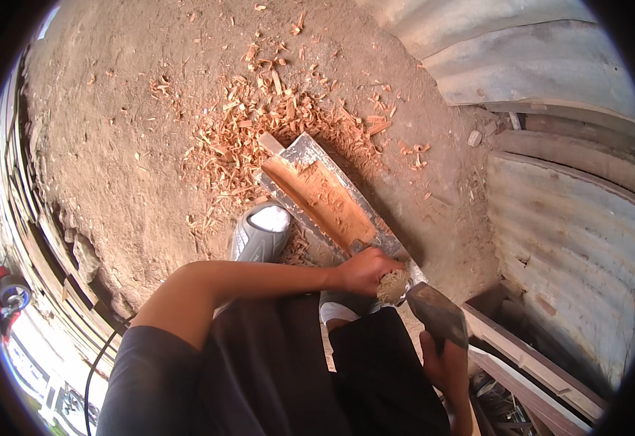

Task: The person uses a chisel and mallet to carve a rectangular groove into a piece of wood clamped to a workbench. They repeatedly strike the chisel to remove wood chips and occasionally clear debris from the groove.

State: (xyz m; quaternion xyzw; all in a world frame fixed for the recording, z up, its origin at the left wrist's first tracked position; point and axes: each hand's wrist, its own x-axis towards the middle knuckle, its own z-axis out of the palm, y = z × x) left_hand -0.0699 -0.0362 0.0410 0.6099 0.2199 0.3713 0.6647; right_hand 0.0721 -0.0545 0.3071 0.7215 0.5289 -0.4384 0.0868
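My left hand [367, 272] is closed round a chisel [393, 286], whose frayed wooden butt shows beside the fist. Its blade end points into the hollow of a carved wooden block [308, 152], near the end closest to me. The block has pale, worn outer faces and an orange-brown hollow with loose chips inside. In my right hand [442, 361], down at the lower right, is a mallet [437, 314] with a dark, blocky head. The head is a short way from the chisel's butt, apart from it. My arm and the mallet partly hide the right fingers.
Wood shavings [259, 120] lie heaped on the dirt ground beyond the block. My grey shoe [260, 234] stands against the block's left side. Corrugated metal sheets [550, 240] wall off the right. Planks [535, 363] lie at lower right; a red-framed wheeled thing [8, 296] is far left.
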